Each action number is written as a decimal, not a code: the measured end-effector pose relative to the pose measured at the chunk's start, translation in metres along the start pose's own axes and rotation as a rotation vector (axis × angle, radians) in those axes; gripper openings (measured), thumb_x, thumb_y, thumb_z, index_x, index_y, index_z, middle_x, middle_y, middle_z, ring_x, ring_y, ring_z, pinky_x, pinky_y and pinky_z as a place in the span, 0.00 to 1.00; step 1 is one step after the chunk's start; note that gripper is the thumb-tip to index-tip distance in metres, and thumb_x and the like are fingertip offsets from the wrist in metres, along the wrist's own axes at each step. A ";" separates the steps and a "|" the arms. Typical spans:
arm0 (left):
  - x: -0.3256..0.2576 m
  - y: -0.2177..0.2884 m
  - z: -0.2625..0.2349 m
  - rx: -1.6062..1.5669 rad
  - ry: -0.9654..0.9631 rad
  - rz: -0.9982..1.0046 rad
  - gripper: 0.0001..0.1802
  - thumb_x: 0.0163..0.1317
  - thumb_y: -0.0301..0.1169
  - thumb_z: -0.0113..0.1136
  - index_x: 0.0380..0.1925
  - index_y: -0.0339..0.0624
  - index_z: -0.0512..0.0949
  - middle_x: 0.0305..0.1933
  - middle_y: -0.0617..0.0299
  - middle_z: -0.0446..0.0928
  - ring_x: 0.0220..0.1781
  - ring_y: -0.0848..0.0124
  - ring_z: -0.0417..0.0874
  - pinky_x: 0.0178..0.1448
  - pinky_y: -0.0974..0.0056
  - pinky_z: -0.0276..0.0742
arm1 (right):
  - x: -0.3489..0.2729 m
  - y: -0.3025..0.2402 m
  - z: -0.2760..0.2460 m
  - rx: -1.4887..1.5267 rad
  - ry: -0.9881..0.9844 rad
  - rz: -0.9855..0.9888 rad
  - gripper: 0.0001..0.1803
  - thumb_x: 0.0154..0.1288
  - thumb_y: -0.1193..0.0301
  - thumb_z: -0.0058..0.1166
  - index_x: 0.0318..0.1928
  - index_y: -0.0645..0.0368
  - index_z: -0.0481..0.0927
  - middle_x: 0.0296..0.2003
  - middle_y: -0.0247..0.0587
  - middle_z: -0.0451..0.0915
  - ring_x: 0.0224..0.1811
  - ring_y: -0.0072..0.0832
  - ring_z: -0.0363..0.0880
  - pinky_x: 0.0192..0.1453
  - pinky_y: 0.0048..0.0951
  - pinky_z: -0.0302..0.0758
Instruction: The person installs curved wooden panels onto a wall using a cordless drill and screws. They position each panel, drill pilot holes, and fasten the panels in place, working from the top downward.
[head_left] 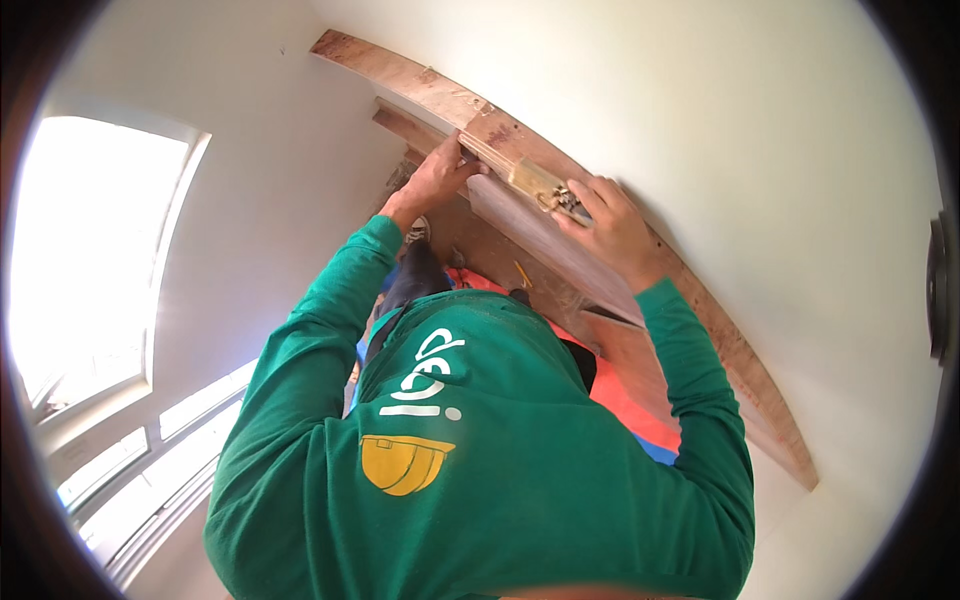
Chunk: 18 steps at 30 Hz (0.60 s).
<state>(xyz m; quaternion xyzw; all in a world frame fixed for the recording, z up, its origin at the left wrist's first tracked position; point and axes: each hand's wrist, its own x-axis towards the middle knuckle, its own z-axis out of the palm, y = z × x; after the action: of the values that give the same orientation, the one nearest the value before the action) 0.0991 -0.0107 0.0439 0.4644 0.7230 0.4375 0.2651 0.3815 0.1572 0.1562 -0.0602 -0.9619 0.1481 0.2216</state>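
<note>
A long reddish-brown wood board (700,305) runs along the white wall, bowed by the lens. Against its near side lies a narrow layered wood strip (487,152). My left hand (437,178) is closed at the strip's left end, fingertips at its edge; a small dark part shows between thumb and fingers. At the strip's right end is a tan, block-like tool with metal fittings (545,188), its exact kind unclear. Curled around the tool's right end is my right hand (612,228), with the palm hidden from view.
Below the board hangs a wide wood panel (555,245). A shorter wood piece (405,127) juts out behind my left hand. On the brown floor lies a small yellow object (522,273). A bright window (100,260) is at the left, and a dark fixture (938,290) at the far right.
</note>
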 end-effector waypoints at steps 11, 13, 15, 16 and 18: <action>-0.004 -0.056 0.004 0.305 -0.038 0.188 0.35 0.72 0.25 0.61 0.78 0.40 0.65 0.76 0.43 0.72 0.77 0.50 0.73 0.79 0.50 0.70 | 0.138 -0.017 0.118 -0.063 0.012 0.003 0.24 0.70 0.55 0.64 0.53 0.64 0.86 0.46 0.50 0.84 0.53 0.47 0.84 0.59 0.45 0.83; 0.003 -0.055 0.006 0.328 -0.003 0.252 0.36 0.74 0.26 0.58 0.80 0.38 0.62 0.79 0.41 0.68 0.82 0.48 0.67 0.82 0.51 0.66 | 0.189 -0.045 0.135 -0.046 -0.015 0.021 0.24 0.70 0.54 0.63 0.53 0.63 0.86 0.51 0.54 0.85 0.57 0.49 0.84 0.63 0.48 0.82; 0.007 -0.046 0.007 0.157 0.030 0.242 0.35 0.76 0.29 0.57 0.81 0.36 0.62 0.82 0.40 0.65 0.85 0.49 0.63 0.85 0.53 0.63 | 0.220 -0.060 0.141 -0.009 0.150 0.011 0.24 0.71 0.54 0.62 0.51 0.63 0.87 0.54 0.55 0.84 0.58 0.49 0.85 0.64 0.51 0.82; 0.006 -0.039 0.008 0.043 0.010 0.130 0.34 0.77 0.30 0.58 0.80 0.36 0.62 0.83 0.40 0.65 0.86 0.51 0.62 0.85 0.53 0.62 | 0.226 -0.065 0.139 -0.032 0.066 0.012 0.25 0.72 0.53 0.62 0.52 0.63 0.86 0.53 0.57 0.84 0.57 0.51 0.84 0.63 0.52 0.82; -0.009 -0.022 0.008 -0.006 0.054 -0.104 0.33 0.77 0.31 0.60 0.79 0.36 0.66 0.80 0.41 0.69 0.84 0.51 0.66 0.84 0.53 0.65 | 0.231 -0.067 0.121 0.144 0.096 0.040 0.24 0.72 0.53 0.64 0.48 0.64 0.86 0.49 0.59 0.84 0.54 0.52 0.84 0.59 0.52 0.83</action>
<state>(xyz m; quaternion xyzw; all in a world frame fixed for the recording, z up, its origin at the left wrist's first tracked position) 0.0992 -0.0195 0.0204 0.4135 0.7517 0.4376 0.2692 0.1173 0.1044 0.1673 -0.0702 -0.9357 0.2183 0.2682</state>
